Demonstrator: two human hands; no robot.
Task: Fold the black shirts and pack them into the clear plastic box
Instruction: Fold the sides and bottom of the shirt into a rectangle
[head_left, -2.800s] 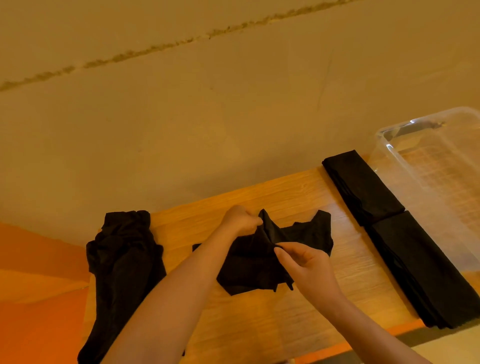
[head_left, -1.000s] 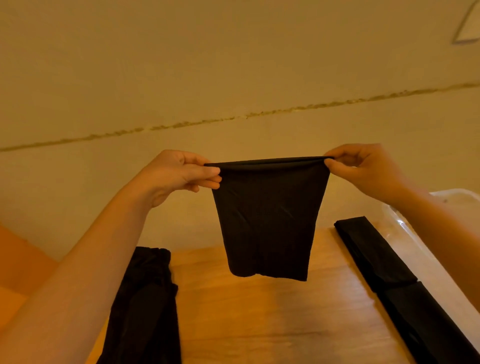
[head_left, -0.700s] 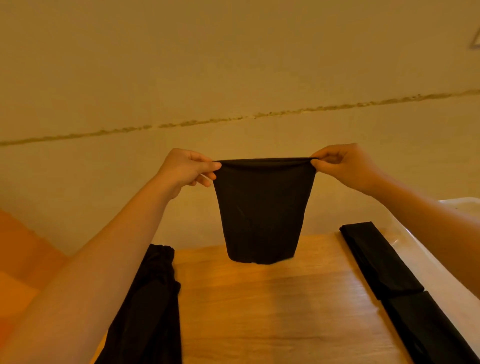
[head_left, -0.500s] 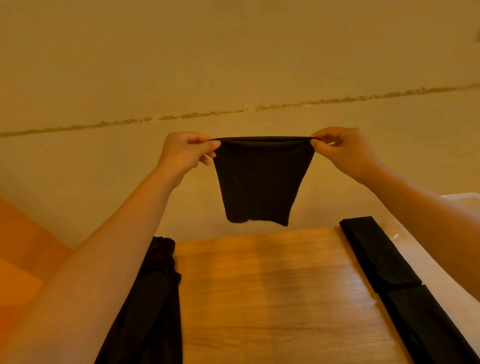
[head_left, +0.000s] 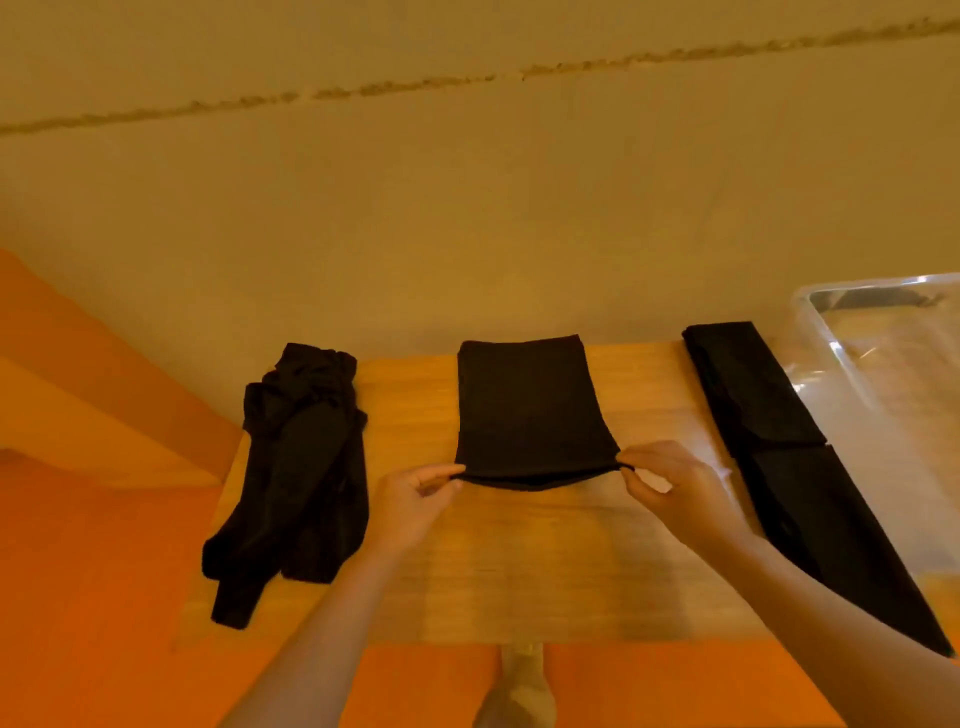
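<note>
Shirt (head_left: 530, 410) flat mid-tabletop (head_left: 519, 571), long axis running away from the person. Left hand (head_left: 410, 501) and right hand (head_left: 670, 488) each have a pinch grip on a near corner. Box (head_left: 878, 364) lies far right, past two folded shirts (head_left: 779, 447); right hand nearer. Box cut off at frame edge, contents unclear.

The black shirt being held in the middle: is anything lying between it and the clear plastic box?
Yes. Two folded black shirts lie end to end on the wooden table, between the held black shirt and the clear plastic box. It would likely be carried over them.
</note>
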